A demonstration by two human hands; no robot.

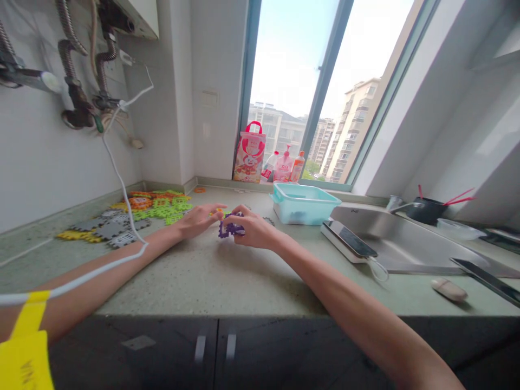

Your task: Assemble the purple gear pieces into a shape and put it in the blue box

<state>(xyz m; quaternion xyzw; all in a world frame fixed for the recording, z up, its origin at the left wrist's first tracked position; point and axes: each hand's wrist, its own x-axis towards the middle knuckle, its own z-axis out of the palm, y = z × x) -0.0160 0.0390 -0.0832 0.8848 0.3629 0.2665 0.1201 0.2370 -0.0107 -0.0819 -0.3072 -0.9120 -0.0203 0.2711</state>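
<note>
Purple puzzle pieces (229,226), mid-tabletop (211,276), pinched in curled right hand (254,228) w/ left hand (200,219) open, fingertips just beside them; best to steady w/ right & press tabs straight in, not at an angle.

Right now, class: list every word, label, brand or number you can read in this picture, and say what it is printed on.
None can be read for certain.
Red and white bag on the sill: print too blurred.
Bottles beside it: labels too small.
Yellow tag at the left wrist: dark letters, cut off and unreadable.
Purple pieces in the hands: no text.
</note>
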